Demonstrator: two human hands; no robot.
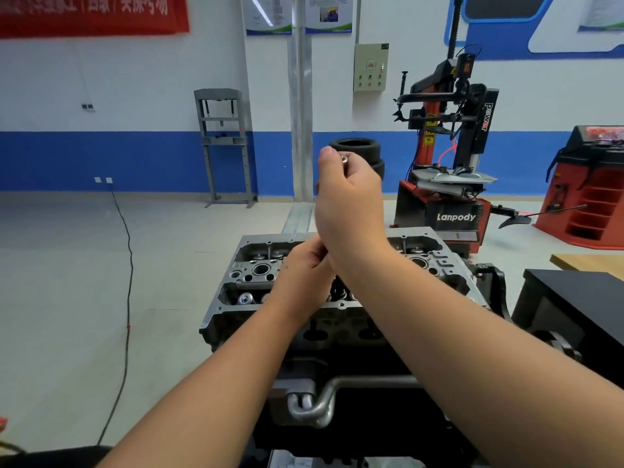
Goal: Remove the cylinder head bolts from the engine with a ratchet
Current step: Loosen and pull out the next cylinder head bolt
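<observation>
The grey engine cylinder head (243, 261) lies below me with its valve springs and bores exposed. Raised above it, my right hand (349, 197) is a fist around the upper end of an upright ratchet tool, and only its silver tip (343, 159) shows. Lower down, my left hand (304, 275) is just over the head's middle, fingers curled at the tool's lower part. My right wrist hides the shaft and whatever bolt is under it.
A bent metal pipe (317, 403) crosses the engine's near side. A black cabinet (574, 298) and a wooden tabletop (587, 261) stand to the right. Behind are a tyre changer (449, 197), a red wheel balancer (591, 197), stacked tyres (358, 146) and a press frame (224, 146). A black cable (126, 265) runs along the floor on the left.
</observation>
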